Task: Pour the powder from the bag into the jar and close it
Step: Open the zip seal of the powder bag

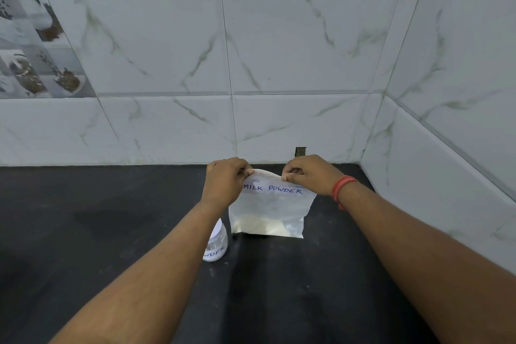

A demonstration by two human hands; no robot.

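Note:
A clear plastic zip bag marked "MILK POWDER" stands upright on the black counter, with pale powder settled at its bottom. My left hand pinches the top left corner of the bag's seal. My right hand pinches the top edge further right; a red thread band circles that wrist. A small clear jar with a handwritten label stands just left of the bag, partly hidden behind my left forearm. I cannot tell whether a lid is on it.
The black counter runs back to a white marble-tiled wall, and a second tiled wall closes the right side, forming a corner behind the bag. A small dark hole sits low in the back wall.

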